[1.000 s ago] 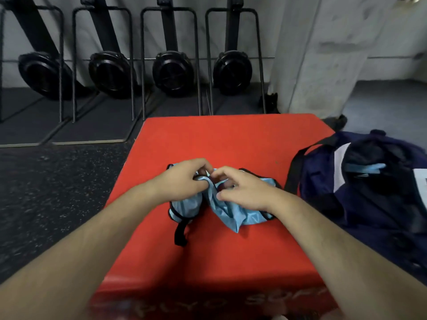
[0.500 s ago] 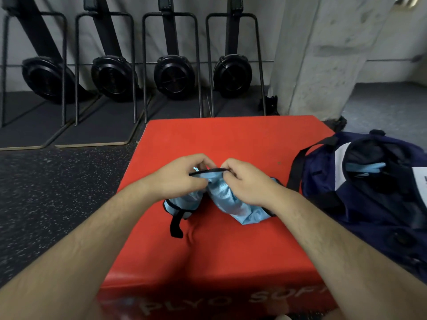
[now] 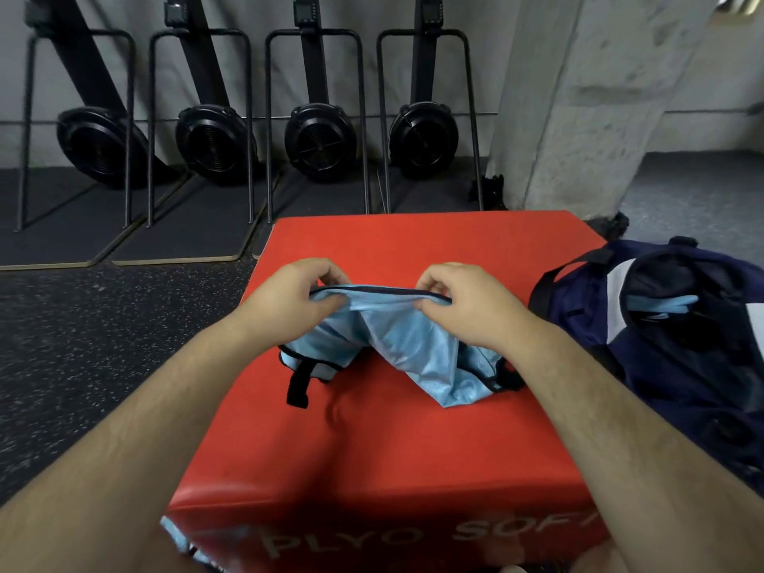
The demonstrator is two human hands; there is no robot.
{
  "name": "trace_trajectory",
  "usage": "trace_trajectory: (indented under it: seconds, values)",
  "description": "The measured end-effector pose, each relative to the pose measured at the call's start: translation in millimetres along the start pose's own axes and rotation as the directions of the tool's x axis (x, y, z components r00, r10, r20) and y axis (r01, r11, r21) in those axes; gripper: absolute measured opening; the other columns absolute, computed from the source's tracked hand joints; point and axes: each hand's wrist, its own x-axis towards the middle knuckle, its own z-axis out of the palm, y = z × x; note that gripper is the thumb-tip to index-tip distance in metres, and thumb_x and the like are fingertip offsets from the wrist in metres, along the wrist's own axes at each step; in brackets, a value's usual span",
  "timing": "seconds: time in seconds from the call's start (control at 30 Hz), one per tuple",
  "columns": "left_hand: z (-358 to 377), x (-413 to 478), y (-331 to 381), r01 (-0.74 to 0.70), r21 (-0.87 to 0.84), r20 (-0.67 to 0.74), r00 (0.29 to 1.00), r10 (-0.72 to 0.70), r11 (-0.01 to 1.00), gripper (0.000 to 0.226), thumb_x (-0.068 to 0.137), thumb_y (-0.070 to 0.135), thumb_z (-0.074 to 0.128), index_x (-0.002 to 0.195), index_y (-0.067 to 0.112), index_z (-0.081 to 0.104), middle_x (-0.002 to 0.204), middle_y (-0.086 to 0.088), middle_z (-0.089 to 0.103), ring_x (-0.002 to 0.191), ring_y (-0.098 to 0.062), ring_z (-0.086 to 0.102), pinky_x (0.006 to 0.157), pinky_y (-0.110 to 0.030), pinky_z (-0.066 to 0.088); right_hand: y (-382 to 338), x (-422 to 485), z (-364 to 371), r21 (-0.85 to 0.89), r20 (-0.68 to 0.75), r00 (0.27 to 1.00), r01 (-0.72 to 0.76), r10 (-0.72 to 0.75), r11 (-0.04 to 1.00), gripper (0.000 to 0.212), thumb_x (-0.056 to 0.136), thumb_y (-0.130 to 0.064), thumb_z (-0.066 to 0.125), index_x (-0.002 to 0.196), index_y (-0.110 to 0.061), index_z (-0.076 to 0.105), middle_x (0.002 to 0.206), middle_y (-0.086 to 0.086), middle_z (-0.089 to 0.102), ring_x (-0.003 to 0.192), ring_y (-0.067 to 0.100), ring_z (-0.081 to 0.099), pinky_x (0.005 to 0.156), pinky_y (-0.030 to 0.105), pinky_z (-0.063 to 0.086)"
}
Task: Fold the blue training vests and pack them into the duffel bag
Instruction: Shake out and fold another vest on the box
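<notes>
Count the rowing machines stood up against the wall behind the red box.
4, in a row along the back wall: the far-left rower, the second rower, the third rower, and the rightmost rower beside the concrete pillar. More may stand out of frame to the left.

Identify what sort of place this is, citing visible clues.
Probably a gym: four rowing machines stored upright, a red soft plyo box used as a table, speckled rubber flooring.
</notes>
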Motion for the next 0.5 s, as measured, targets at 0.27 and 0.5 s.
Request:
trace_trajectory:
  seconds: [0.27, 0.5]
  values:
    - [-19, 3, -20, -0.031, 0.186, -0.183, 0.981, 0.066, 0.982, 0.013, 0.095, 0.030, 0.064, 0.089, 0.019, 0.063, 0.083, 0.005, 0.057, 0.079, -0.005, 0.051, 0.066, -0.016, 0.038, 9, -5, -32, 0.081, -0.149, 0.982, -0.106, 0.117, 0.991, 0.013, 0.084, -0.032, 0.075, 0.079, -0.028, 0.064, 0.070, -0.011, 0.065, 0.067, 0.006, 0.060, 0.061, 0.028, 0.047]
    - [-29, -6, -26, 0.003, 0.163, -0.197, 0.980, 0.029, 0.987, 0.013, 0.094, 0.031, 0.065, 0.094, 0.020, 0.061, 0.078, 0.007, 0.058, 0.073, -0.003, 0.053, 0.059, -0.015, 0.037, 20, -12, -44, 0.026, -0.240, 0.968, -0.073, 0.077, 0.997, 0.016, 0.082, -0.011, 0.067, 0.084, -0.028, 0.068, 0.081, -0.012, 0.066, 0.080, 0.005, 0.060, 0.072, 0.028, 0.048]
